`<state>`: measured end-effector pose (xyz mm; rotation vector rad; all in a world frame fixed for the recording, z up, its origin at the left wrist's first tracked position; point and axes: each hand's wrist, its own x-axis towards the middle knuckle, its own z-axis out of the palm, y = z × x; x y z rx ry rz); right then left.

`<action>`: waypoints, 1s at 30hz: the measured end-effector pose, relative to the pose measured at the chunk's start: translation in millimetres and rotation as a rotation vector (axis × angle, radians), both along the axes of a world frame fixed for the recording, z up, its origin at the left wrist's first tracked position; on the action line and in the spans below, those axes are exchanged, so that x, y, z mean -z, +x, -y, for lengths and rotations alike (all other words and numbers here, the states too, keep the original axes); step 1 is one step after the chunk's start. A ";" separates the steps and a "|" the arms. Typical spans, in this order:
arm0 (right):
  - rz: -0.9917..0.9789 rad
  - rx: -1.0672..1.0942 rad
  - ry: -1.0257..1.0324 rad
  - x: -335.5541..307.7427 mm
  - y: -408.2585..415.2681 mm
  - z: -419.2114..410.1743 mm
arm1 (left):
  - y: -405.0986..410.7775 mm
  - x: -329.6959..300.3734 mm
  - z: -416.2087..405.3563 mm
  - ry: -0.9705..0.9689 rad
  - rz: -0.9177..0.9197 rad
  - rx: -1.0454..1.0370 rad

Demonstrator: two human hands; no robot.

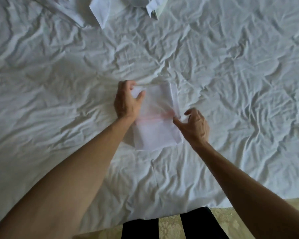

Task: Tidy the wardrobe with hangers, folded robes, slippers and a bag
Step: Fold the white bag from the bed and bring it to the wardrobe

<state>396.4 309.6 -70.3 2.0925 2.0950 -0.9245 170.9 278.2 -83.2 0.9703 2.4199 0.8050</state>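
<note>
Lying across the whole view, from the left edge to the right: one rumpled white cotton bed sheet (59, 83), heavily creased, covering the bed on which everything else rests.

Item, upper left to upper centre: loose white cloth pieces (100, 12) at the far edge of the sheet, partly cut off by the top of the view; what they are cannot be told.

Item, left of centre: your left hand (126, 100), forearm bare, fingers curled over the far left corner of the bag and thumb pressed on its top face, so that the corner is pinched between them.

Item, centre: one flat, translucent white rectangular bag (154, 118) with a faint pink line across its middle, lying flat on the sheet near the bed's front edge, between your two hands.

Item, right of centre: your right hand (195, 125), fingers half curled and spread, fingertips at the bag's right edge where the pink line ends. The area is blurred, so whether it grips that edge or only touches it cannot be told.

Item, bottom centre: dark trouser legs (197, 223) over a pale patterned carpet (169, 226) below the sheet's front edge.
</note>
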 end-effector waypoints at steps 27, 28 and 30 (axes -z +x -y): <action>-0.442 -0.560 0.205 -13.8 -37.3 -77.3 | -52.4 -35.8 38.3 -0.073 0.287 0.070; -0.440 -0.617 0.250 -19.8 -29.6 -70.0 | -47.6 -44.0 46.0 -0.053 0.264 0.095; -0.419 -0.720 0.299 -29.2 -13.7 -54.2 | -36.4 -54.5 64.4 -0.032 0.206 0.162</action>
